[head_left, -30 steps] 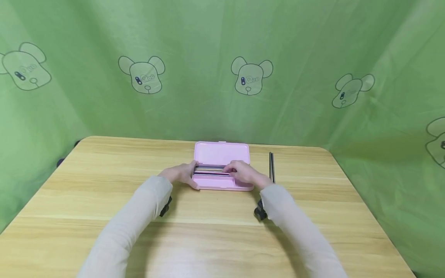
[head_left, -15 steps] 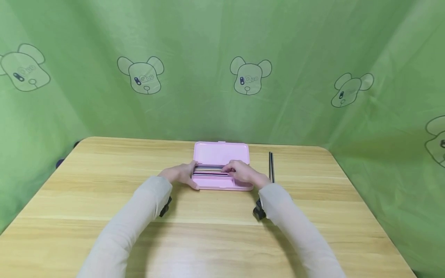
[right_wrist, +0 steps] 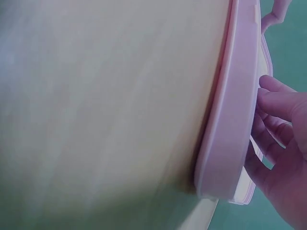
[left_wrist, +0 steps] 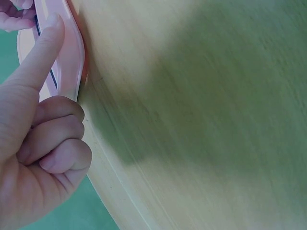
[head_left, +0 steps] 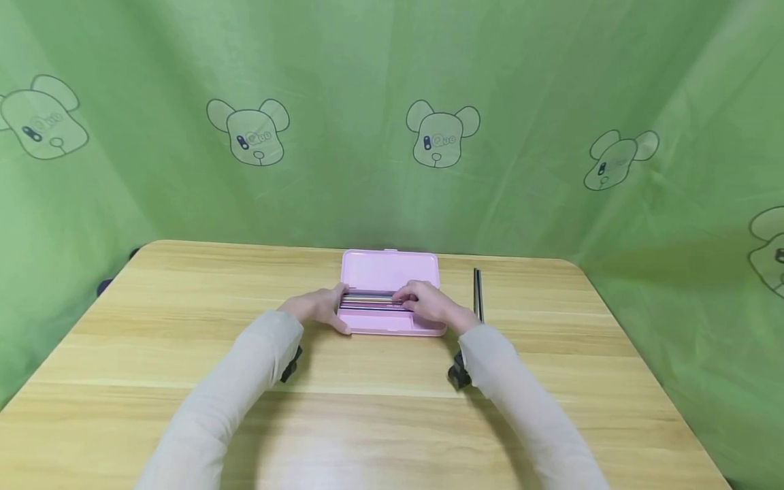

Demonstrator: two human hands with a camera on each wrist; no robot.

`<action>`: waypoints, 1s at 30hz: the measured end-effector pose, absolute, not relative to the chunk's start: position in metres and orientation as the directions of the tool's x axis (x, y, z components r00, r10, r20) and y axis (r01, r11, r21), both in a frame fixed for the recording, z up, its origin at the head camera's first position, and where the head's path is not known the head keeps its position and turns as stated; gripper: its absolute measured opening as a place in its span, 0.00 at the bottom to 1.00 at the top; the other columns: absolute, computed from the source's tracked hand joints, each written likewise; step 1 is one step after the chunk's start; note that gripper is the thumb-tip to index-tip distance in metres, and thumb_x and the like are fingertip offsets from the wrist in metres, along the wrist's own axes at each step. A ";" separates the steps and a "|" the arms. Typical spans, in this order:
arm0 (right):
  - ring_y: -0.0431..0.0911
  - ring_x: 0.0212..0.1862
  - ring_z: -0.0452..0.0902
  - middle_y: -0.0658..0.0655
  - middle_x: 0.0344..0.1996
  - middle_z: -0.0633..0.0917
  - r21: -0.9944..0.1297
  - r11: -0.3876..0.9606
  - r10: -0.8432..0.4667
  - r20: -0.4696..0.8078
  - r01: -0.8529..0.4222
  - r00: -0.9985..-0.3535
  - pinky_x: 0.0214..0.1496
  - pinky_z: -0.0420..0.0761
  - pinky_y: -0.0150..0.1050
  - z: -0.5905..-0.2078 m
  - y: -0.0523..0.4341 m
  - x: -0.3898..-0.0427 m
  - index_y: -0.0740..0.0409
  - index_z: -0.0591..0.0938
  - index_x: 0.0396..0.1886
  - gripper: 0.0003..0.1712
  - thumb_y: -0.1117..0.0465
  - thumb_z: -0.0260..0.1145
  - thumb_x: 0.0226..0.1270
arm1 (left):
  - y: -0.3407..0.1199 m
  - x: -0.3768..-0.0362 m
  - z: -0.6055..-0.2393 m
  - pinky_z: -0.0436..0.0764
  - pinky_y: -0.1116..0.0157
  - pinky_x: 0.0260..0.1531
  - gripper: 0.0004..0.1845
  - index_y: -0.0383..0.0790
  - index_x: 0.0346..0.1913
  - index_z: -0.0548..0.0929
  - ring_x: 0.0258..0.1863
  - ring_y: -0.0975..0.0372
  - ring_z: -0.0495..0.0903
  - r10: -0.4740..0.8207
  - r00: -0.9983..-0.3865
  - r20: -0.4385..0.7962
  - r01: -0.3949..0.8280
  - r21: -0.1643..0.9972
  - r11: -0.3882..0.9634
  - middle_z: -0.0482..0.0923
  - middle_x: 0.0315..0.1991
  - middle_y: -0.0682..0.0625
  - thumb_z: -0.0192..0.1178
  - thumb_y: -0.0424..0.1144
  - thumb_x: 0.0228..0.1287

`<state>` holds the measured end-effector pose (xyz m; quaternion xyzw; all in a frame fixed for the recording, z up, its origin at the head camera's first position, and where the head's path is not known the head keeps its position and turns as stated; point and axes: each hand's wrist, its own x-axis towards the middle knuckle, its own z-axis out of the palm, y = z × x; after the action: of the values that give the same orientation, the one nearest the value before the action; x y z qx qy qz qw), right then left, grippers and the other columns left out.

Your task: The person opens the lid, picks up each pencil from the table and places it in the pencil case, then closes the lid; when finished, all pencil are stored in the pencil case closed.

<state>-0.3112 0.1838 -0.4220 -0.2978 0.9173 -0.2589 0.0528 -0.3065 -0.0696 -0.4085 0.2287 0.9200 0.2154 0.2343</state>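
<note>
A pink pencil case (head_left: pixel 376 324) lies with its lid raised near the table's far edge. Several thin pencils (head_left: pixel 370 300) lie lengthwise inside it. My left hand (head_left: pixel 318 305) grips the case's left end, the thumb along the front and the index finger at the back; in the left wrist view the other fingers (left_wrist: pixel 67 129) are curled. My right hand (head_left: pixel 429 304) reaches into the right half of the case, thumb and index finger pinching at the end of a pencil. In the right wrist view the case's front wall (right_wrist: pixel 230 105) hides the fingertips' contact.
Two dark pencils (head_left: pixel 478 292) lie side by side on the wooden table (head_left: pixel 380 422), right of the case, partly hidden behind the right wrist. A green curtain (head_left: pixel 343 190) with printed bear heads hangs behind the table and along both sides.
The right hand's fingers have shifted slightly over the pencils, and the pencils under them have moved a little. The left hand and the case stay in place.
</note>
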 end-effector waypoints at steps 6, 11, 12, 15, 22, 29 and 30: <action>0.47 0.37 0.74 0.57 0.33 0.80 -0.543 0.686 -0.547 0.055 -0.485 -0.835 0.44 0.77 0.39 -0.418 0.191 -0.309 0.66 0.81 0.44 0.14 0.73 0.58 0.58 | -0.069 -0.306 -0.408 0.61 0.55 0.64 0.53 0.30 0.67 0.48 0.61 0.45 0.64 0.526 -0.784 -0.329 0.324 0.507 0.799 0.63 0.60 0.30 0.70 0.48 0.46; 0.46 0.37 0.73 0.57 0.32 0.80 -0.547 0.692 -0.533 0.052 -0.471 -0.844 0.43 0.76 0.38 -0.417 0.199 -0.307 0.65 0.81 0.44 0.14 0.73 0.58 0.58 | -0.070 -0.306 -0.408 0.61 0.55 0.63 0.53 0.30 0.67 0.48 0.61 0.45 0.64 0.530 -0.782 -0.329 0.326 0.509 0.797 0.63 0.60 0.30 0.70 0.47 0.46; 0.46 0.37 0.74 0.57 0.33 0.80 -0.551 0.692 -0.531 0.050 -0.467 -0.846 0.44 0.76 0.39 -0.417 0.201 -0.307 0.66 0.81 0.45 0.14 0.73 0.58 0.58 | -0.070 -0.306 -0.408 0.61 0.55 0.63 0.53 0.30 0.67 0.48 0.61 0.45 0.64 0.530 -0.781 -0.330 0.325 0.509 0.797 0.63 0.60 0.30 0.70 0.47 0.46; 0.48 0.38 0.74 0.58 0.33 0.80 -0.556 0.693 -0.525 0.048 -0.459 -0.850 0.46 0.76 0.41 -0.417 0.207 -0.307 0.67 0.80 0.45 0.14 0.73 0.58 0.59 | -0.069 -0.306 -0.408 0.61 0.55 0.63 0.52 0.30 0.67 0.48 0.60 0.45 0.64 0.525 -0.782 -0.336 0.320 0.507 0.800 0.64 0.59 0.31 0.70 0.47 0.47; 0.50 0.40 0.75 0.59 0.34 0.80 -0.564 0.695 -0.500 0.067 -0.446 -0.863 0.48 0.76 0.46 -0.416 0.224 -0.306 0.69 0.80 0.45 0.14 0.72 0.59 0.58 | -0.069 -0.306 -0.408 0.61 0.55 0.64 0.52 0.32 0.67 0.48 0.61 0.46 0.64 0.510 -0.784 -0.353 0.301 0.503 0.810 0.63 0.60 0.32 0.70 0.49 0.47; 0.50 0.39 0.75 0.62 0.36 0.81 -0.576 0.691 -0.478 0.089 -0.437 -0.874 0.46 0.77 0.45 -0.418 0.243 -0.303 0.70 0.79 0.46 0.15 0.73 0.59 0.58 | -0.069 -0.307 -0.408 0.61 0.54 0.63 0.52 0.31 0.67 0.48 0.61 0.45 0.63 0.513 -0.782 -0.353 0.311 0.492 0.813 0.63 0.60 0.31 0.70 0.49 0.47; 0.51 0.39 0.75 0.63 0.36 0.81 -0.581 0.687 -0.475 0.095 -0.436 -0.875 0.45 0.77 0.45 -0.418 0.246 -0.302 0.70 0.79 0.46 0.15 0.73 0.59 0.57 | -0.068 -0.306 -0.408 0.61 0.54 0.64 0.52 0.32 0.67 0.48 0.61 0.45 0.63 0.512 -0.782 -0.356 0.309 0.492 0.814 0.63 0.60 0.31 0.69 0.49 0.47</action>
<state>-0.3020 0.2457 -0.4184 -0.2480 0.9179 -0.3082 0.0313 -0.3065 -0.0685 -0.4079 0.2231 0.9205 0.2084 0.2437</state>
